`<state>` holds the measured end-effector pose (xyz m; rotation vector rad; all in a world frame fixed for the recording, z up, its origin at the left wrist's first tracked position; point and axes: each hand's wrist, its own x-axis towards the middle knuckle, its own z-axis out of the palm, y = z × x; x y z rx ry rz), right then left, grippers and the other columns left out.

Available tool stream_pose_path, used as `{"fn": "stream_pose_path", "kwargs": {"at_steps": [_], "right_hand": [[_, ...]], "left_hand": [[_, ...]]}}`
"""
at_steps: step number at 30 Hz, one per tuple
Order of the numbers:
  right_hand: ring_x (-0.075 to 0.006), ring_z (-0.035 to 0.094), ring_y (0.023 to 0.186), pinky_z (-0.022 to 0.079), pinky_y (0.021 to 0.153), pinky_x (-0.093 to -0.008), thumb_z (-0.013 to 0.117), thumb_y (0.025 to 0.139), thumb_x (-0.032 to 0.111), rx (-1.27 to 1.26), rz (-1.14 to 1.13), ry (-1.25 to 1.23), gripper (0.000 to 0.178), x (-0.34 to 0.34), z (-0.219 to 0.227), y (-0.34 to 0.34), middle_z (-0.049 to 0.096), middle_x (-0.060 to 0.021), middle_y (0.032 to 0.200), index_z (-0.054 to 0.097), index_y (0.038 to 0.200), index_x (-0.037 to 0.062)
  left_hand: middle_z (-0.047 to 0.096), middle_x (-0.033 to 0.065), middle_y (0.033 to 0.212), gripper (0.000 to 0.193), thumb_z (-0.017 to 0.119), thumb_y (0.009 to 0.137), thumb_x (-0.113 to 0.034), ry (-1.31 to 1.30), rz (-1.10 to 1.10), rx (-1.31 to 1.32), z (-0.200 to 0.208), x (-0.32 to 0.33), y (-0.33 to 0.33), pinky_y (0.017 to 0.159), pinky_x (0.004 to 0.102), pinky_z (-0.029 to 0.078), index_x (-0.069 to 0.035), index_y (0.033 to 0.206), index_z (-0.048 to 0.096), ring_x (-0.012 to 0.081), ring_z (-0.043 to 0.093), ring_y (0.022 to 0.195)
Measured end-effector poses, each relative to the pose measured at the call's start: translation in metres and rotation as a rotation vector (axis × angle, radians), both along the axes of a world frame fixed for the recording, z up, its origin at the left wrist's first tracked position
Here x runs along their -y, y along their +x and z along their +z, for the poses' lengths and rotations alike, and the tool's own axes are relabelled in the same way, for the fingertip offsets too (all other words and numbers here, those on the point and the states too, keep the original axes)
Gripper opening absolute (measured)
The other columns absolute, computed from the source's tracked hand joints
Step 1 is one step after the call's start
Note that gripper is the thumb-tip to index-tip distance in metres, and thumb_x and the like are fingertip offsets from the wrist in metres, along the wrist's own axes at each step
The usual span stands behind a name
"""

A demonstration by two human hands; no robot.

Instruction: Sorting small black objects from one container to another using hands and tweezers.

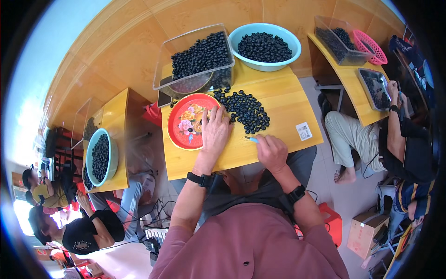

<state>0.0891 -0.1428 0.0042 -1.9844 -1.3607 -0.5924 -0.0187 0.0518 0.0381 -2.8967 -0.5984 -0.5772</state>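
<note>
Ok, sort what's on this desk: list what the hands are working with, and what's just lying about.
In use: left hand on the red round flowered tray; right hand holding a small blue tool; loose heap of dark round berries.

Lying about: clear plastic bin of berries; light blue plastic basin of berries; white label sticker.

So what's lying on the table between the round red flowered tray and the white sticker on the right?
In the head view, a loose pile of small dark round berries lies on the bare wooden table between the red flowered tray and the white sticker.
</note>
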Motion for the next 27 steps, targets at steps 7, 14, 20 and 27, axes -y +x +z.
{"fn": "stream_pose_path", "kwargs": {"at_steps": [7,14,20,27], "right_hand": [[-0.0240,0.061,0.065,0.049,0.058,-0.0386,0.068,0.086,0.010,-0.011,-0.004,-0.001,0.009,0.001,0.001,0.000,0.054,-0.0053,0.070,0.070,0.094,0.0083],[-0.0237,0.060,0.064,0.049,0.057,-0.0389,0.069,0.086,0.011,0.002,-0.009,-0.036,0.009,0.000,0.002,-0.001,0.054,-0.0052,0.070,0.070,0.095,0.0085],[-0.0243,0.062,0.065,0.049,0.057,-0.0388,0.068,0.086,0.011,-0.012,0.006,-0.023,0.010,0.000,0.001,0.000,0.055,-0.0056,0.071,0.070,0.095,0.0083],[-0.0247,0.062,0.065,0.049,0.057,-0.0392,0.068,0.086,0.011,-0.018,0.007,-0.024,0.011,0.001,0.000,0.000,0.056,-0.0058,0.071,0.070,0.096,0.0082]], "left_hand": [[0.068,0.0098,0.114,0.020,0.079,0.083,-0.016,-0.207,-0.076,0.181,0.009,0.028,-0.010,0.106,0.0426,0.043,-0.008,0.100,0.073,0.0271,0.063,0.115],[0.068,0.0142,0.101,0.020,0.075,0.088,0.002,-0.822,-0.079,0.517,-0.004,0.055,-0.015,0.073,0.0342,0.056,0.000,0.107,0.072,0.0263,0.068,0.083],[0.067,0.0099,0.101,0.024,0.075,0.086,0.004,-0.987,0.067,0.565,-0.023,0.062,-0.020,0.074,0.0306,0.053,-0.001,0.110,0.074,0.0182,0.063,0.079],[0.067,0.0076,0.101,0.021,0.076,0.088,0.002,-1.091,0.088,0.582,-0.026,0.066,-0.018,0.074,0.0287,0.052,-0.001,0.109,0.075,0.0139,0.062,0.081]]}}
